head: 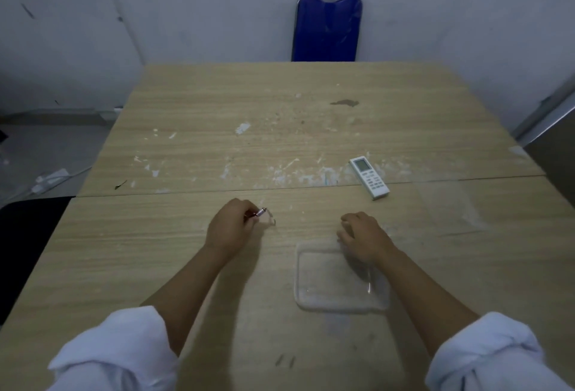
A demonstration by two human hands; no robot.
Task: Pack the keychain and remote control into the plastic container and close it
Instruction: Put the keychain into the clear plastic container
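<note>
My left hand (230,228) is closed around a small metallic keychain (263,214), whose ring end pokes out to the right just above the table. A clear plastic container (323,303) lies on the table in front of me, to the right. My right hand (362,239) rests with curled fingers on the container's far right corner; whether it grips the rim is unclear. The white remote control (369,177) with a small screen lies flat further back on the right, apart from both hands.
A wooden table (217,129) with white scuff marks and a seam across the middle carries everything. A clear lid-like sheet (451,204) lies faintly visible at the right. A blue chair (327,28) stands behind the far edge.
</note>
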